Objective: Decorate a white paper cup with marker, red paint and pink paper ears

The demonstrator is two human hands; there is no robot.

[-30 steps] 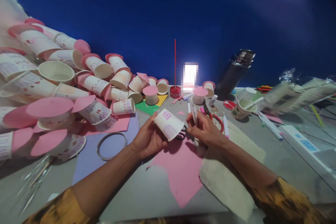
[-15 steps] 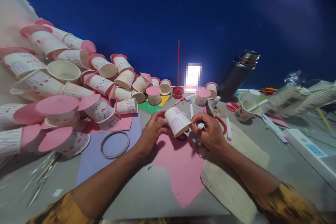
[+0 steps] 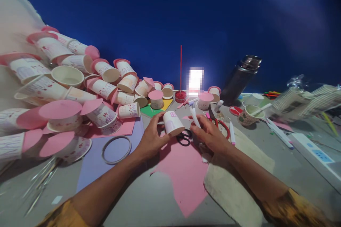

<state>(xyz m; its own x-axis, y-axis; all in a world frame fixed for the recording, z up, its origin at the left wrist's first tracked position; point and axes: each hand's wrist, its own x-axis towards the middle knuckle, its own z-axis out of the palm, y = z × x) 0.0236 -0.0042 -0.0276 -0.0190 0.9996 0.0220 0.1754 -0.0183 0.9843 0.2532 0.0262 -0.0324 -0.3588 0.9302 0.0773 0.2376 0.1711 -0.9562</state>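
Note:
Gripped by my left hand [image 3: 153, 136] is a white paper cup [image 3: 173, 123], mouth down and tilted, with a pink window-like drawing and a pale purple shape on its side. My right hand [image 3: 206, 129] is closed around a white marker [image 3: 195, 117], which points up and stands apart from the cup. Below the cup lie black-handled scissors [image 3: 184, 138] on a cut sheet of pink paper [image 3: 183, 177]. Red-handled scissors [image 3: 226, 129] rest just behind my right hand, beside another white marker [image 3: 232, 133].
Many decorated paper cups [image 3: 60, 117] with pink paper discs are heaped at left. A grey ring [image 3: 116, 150] lies on purple paper [image 3: 90, 170]. A dark flask [image 3: 239, 79], a patterned cup [image 3: 249, 115], stacked cups [image 3: 290, 103] and a power strip [image 3: 314, 152] stand at right, near a pale cloth [image 3: 234, 188].
The cup has moved slightly left and down in my left hand. My right hand has drawn away from the cup's rim, and the marker in it now points upward.

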